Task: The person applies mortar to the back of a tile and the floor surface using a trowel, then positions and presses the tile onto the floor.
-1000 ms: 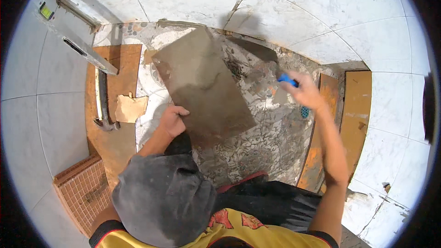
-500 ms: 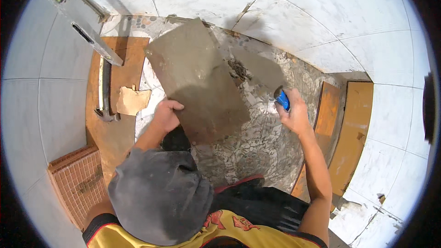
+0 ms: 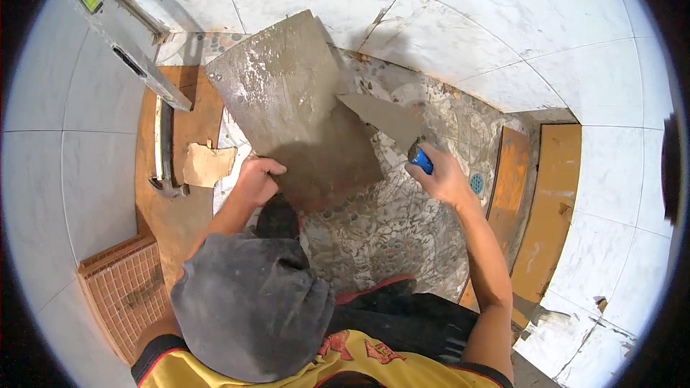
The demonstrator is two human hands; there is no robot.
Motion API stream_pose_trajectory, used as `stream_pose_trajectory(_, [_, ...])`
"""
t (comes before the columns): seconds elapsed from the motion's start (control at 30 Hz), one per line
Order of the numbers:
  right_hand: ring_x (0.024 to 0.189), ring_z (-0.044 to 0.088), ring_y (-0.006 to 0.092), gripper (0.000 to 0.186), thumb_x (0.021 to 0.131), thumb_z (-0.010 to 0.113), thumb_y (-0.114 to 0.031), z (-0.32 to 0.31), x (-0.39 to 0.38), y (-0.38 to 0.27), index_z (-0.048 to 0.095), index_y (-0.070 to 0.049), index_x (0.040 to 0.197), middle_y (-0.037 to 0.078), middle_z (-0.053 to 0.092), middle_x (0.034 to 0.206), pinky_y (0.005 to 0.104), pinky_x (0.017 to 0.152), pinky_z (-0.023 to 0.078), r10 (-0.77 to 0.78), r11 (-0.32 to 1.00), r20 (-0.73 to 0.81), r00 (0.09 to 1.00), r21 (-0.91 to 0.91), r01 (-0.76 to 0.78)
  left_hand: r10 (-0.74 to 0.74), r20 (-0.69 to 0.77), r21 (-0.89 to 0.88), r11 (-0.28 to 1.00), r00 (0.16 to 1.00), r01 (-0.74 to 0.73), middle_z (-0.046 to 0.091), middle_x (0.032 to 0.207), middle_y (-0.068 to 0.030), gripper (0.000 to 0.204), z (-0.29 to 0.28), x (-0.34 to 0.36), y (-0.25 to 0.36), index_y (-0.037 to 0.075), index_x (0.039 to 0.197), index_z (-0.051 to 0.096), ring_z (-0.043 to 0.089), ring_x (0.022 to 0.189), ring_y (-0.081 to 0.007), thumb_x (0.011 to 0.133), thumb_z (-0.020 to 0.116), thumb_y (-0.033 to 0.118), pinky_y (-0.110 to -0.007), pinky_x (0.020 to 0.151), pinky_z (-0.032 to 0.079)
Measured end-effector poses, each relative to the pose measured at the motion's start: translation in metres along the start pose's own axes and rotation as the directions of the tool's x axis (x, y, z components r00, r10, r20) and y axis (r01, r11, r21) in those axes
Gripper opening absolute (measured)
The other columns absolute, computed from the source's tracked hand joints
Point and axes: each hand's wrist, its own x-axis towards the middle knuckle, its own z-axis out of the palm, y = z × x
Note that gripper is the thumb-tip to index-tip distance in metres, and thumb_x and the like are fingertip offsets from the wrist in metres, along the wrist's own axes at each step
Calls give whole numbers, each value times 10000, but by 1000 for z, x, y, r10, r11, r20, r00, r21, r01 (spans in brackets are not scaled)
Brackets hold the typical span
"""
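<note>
My left hand [image 3: 259, 181] grips the lower-left edge of a large rectangular tile [image 3: 284, 100], tilted up, its upper face coated in wet grey mortar. My right hand [image 3: 438, 176] is closed round the blue handle [image 3: 420, 161] of a trowel; its mortar-smeared blade [image 3: 377, 115] reaches to the tile's right edge. Beneath them is a mottled, mortar-smeared floor [image 3: 402, 237]. Left of my left hand, a hammer [image 3: 164, 151] and a torn cardboard scrap [image 3: 205, 165] lie on a brown board [image 3: 169, 208].
A metal level [image 3: 147, 75] leans at the upper left. Terracotta gridded tiles [image 3: 122, 294] stand lower left. Long boards [image 3: 553, 194] lie along the right. Marbled white tiled walls [image 3: 460, 14] surround me. A drain cover [image 3: 476, 184] shows right of my hand. Grey fabric [image 3: 251, 302] fills the lower foreground.
The trowel has swung down and left, its blade now at the tile's right edge. The tile has shifted up and left in view, and streaks of wet mortar show on it.
</note>
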Motion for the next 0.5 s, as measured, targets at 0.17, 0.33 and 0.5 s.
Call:
stream_pose_trajectory(0.17, [731,613,466,380,863,698,-374,4,20,-15,611,-24,982,221,635,782,511,655,473,-131,991,-34,991,7,131,126,57,429,893,990,-138,610,1281,-225,639,-15,0,-3,-14,1314,542,604,1181,-360,689,505,-142,-471,1033,465])
stream_pose_trajectory(0.33, [781,602,450,372,875,686,-355,19,35,-25,559,-11,932,230,610,796,511,683,456,-150,984,-308,939,50,174,49,-39,146,988,998,-43,601,1286,-229,671,-21,-13,-3,-42,1347,484,585,1207,-367,685,496,-148,-462,1042,463])
stream_pose_trajectory(0.5, [816,610,460,374,891,653,-332,56,47,-21,527,7,985,268,617,866,506,707,464,-35,942,-303,952,309,133,58,-114,-32,998,992,-62,594,1285,-239,568,-21,-36,17,-135,1270,511,575,1205,-395,705,507,-81,-502,1067,437])
